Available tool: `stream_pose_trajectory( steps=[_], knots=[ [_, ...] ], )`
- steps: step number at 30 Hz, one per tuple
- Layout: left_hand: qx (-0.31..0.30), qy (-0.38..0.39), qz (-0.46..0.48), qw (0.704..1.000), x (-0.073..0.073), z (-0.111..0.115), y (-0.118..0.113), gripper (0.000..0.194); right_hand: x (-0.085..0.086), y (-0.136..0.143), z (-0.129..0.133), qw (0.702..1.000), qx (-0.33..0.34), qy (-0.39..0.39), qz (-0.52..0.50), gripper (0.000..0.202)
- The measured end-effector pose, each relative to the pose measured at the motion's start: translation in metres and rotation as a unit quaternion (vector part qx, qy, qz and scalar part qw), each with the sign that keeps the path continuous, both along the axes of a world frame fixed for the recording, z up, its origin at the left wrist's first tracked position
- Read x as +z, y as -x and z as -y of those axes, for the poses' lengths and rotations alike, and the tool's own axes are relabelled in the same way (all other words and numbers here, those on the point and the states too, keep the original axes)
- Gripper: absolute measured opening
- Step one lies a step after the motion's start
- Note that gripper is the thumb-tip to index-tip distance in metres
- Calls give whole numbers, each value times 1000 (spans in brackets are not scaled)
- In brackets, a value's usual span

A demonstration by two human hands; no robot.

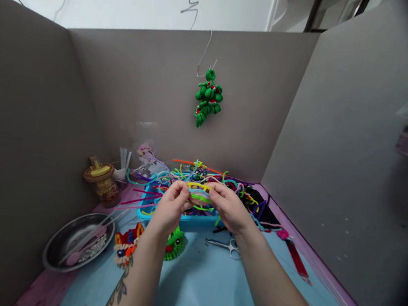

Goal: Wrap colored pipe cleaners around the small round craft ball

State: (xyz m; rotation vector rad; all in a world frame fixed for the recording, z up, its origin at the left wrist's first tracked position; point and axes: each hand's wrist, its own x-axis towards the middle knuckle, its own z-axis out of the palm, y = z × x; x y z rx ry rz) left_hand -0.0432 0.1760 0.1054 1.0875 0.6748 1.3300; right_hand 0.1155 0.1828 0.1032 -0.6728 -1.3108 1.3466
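- Behind the blue tray (179, 224) stands a gray partition (142, 85), with more gray panels rising at both sides.
- Beneath the tray spreads the tabletop (203, 286), light blue with pink edges.
- Within the tray, and spilling over its rim, lies a tangle of colored stems (154, 187).
- Left of the tray and nearer the camera, a steel bowl (61, 238) holds small pale pieces and pink-tipped sticks.
- Over the tray, the left hand (174, 203) and right hand (228, 206) are apart, thumbs and fingers closed, pinching opposite ends of the bright strands (199, 193), yellow, pale blue and green, which span the space between them.
- Left of the tray sits a brown jar (106, 188) with a yellow top.
- High above the tray hangs a green-and-red cluster (208, 98).
- Nearer than the tray are an orange-and-red figure (127, 244), a green figure (175, 245) partly hidden by the left forearm, and metal scissors (221, 244).
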Motion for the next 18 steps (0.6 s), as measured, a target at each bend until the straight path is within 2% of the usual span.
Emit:
stream_pose_trajectory(
  steps=[5,9,11,14,18],
  knots=[
    [29,-42,-61,997,-4,-1,-1,29,2,0,2,1000,21,16,-5,33],
    [42,-81,-105,990,-2,0,4,25,2,-4,1,1000,-4,2,4,37],
    [78,-120,-169,975,1,0,8,20,3,-6,0,999,-33,-28,17,36],
    [141,-181,-269,936,5,0,12,13,3,-8,-1,991,-79,-89,65,29],
    [180,-194,-303,915,5,-2,13,12,5,-7,1,978,-105,-131,126,19]
  ],
)
